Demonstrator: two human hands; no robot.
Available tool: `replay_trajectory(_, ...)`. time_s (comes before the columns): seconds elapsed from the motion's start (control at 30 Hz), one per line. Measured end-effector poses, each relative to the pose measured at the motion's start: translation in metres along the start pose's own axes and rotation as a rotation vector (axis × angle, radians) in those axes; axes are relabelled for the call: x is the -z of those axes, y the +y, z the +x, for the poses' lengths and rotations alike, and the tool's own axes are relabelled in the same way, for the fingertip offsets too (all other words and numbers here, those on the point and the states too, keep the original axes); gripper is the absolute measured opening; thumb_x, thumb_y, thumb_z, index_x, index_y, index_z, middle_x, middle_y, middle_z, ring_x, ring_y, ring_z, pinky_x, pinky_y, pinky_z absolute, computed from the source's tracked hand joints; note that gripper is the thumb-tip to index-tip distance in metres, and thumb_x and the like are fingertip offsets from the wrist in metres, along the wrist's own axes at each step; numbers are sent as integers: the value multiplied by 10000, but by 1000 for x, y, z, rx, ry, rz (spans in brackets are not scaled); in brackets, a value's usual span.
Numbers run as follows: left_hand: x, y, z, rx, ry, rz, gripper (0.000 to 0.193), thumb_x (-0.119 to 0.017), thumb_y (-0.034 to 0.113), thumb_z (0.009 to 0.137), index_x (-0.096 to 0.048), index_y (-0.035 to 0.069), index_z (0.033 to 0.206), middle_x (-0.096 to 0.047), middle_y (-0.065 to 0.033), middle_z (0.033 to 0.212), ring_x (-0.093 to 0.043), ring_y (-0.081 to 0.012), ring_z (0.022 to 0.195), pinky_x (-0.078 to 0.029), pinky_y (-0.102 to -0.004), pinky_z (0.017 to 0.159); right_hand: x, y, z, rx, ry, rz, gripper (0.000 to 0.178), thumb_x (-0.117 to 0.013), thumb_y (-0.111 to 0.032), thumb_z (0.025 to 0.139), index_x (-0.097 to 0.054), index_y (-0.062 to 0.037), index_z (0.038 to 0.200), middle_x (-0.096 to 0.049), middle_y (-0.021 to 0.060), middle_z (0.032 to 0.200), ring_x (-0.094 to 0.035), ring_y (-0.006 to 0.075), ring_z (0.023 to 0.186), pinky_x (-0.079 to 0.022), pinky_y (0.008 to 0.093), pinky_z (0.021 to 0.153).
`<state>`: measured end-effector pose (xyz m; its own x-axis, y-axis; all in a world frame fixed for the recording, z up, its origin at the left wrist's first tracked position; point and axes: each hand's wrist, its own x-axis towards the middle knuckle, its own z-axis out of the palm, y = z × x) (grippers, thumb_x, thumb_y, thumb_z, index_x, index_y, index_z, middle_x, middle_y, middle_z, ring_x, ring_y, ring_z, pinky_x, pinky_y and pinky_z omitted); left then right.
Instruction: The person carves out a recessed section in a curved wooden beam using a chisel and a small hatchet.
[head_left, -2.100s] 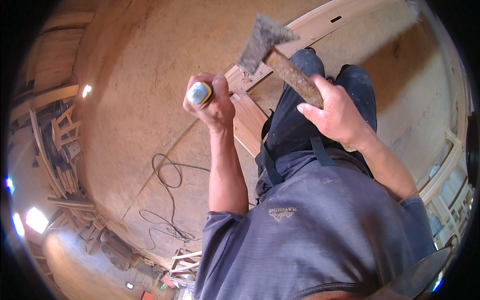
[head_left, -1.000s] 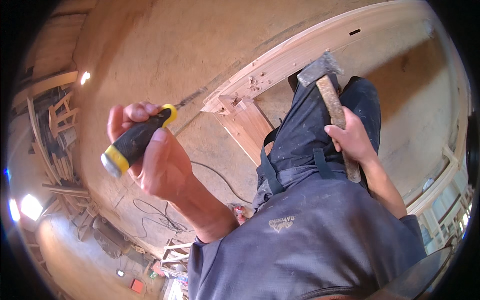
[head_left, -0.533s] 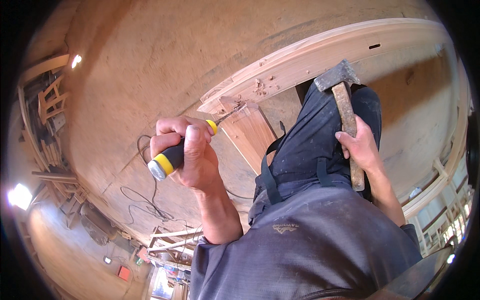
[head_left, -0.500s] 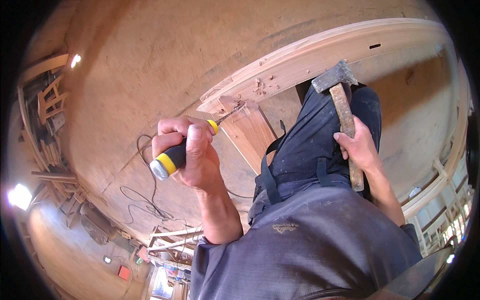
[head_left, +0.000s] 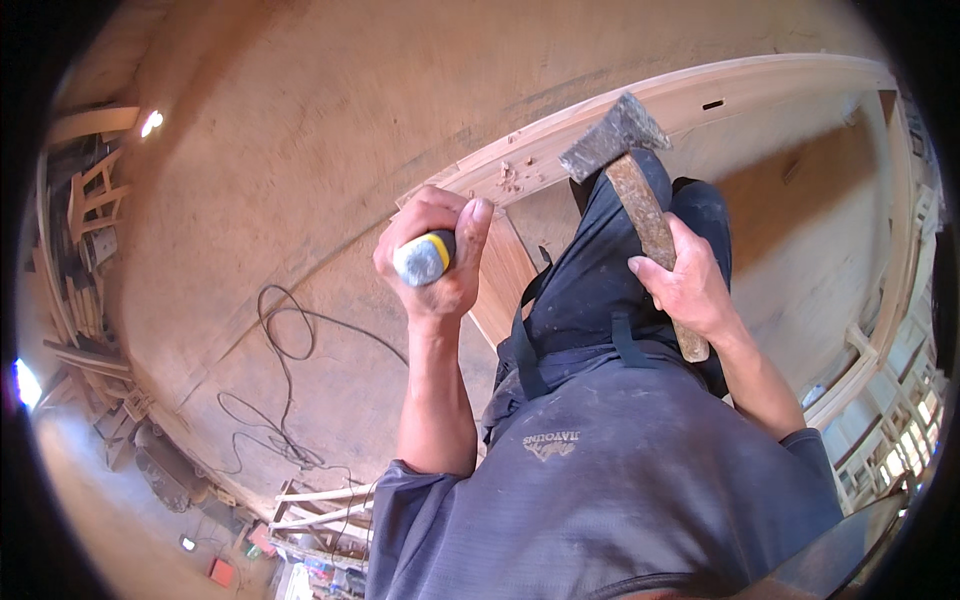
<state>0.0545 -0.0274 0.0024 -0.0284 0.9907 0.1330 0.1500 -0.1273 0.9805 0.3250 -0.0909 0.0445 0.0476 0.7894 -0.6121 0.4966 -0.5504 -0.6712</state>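
My left hand (head_left: 440, 250) is wrapped round a chisel (head_left: 424, 259) with a black and yellow handle and a metal striking cap. The cap faces up toward me, and the fist hides the blade. Beyond that fist lies a long pale timber (head_left: 570, 150), with wood shavings (head_left: 508, 180) scattered on its near end. A shorter plank (head_left: 507, 265) meets the timber there, partly behind my left hand. Closed on the worn wooden handle of a hatchet (head_left: 640, 205), my right hand (head_left: 692, 285) holds it over my legs. The broad metal head points away from me, above my knee.
A slot (head_left: 713, 104) is cut in the timber farther right. A dark cable (head_left: 290, 400) lies in loops on the floor at left. Wooden frames (head_left: 98, 195) stand along the left side, with more pale wooden parts (head_left: 320, 510) at lower left. A wooden frame (head_left: 895, 270) curves along the right.
The chisel has tipped, so its cap now faces me and its blade no longer shows. My left hand appears farther right and higher. The hatchet has shifted left, its head slightly higher.
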Motion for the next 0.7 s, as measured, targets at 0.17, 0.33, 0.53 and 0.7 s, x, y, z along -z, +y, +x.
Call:
replay_trajectory(0.17, -8, 2, -13, -199, 18, 48, 245, -777, -50, 849, -591, 27, 709, -625, -62, 688, -576, -146, 618, -474, -276, 598, 27, -83, -37, 507, 310, 362, 172, -726, -100, 928, -626, -1, 1027, -618, 66, 790, -562, 116, 576, -468, 303, 523)
replay_trajectory(0.33, -21, -6, -19, -259, 18, -35, 246, -764, -2, 819, -571, 48, 673, -562, -87, 633, -560, -231, 560, -446, -335, 557, 83, -149, -107, 1294, 388, 510, 159, -502, -113, 981, -500, -73, 827, -457, 13, 713, -426, 113, 597, -424, 332, 683)
replay_trajectory(0.53, -22, -16, -26, -250, 82, -61, 251, -760, 49, 817, -551, 47, 679, -559, -107, 639, -566, -247, 568, -450, -353, 556, -23, -63, -69, 870, 210, -787, 184, -701, -95, 869, -536, -67, 945, -617, 184, 664, -637, 427, 595, -506, 481, 527)
replay_trajectory(0.7, -12, -24, -25, -163, 63, 2, 237, -786, 132, 821, -598, 45, 707, -591, -112, 663, -598, -236, 601, -469, -360, 579, -6, -121, -117, 781, 327, -504, 194, -747, -94, 908, -618, -42, 1044, -595, 99, 648, -604, 201, 537, -490, 347, 503)
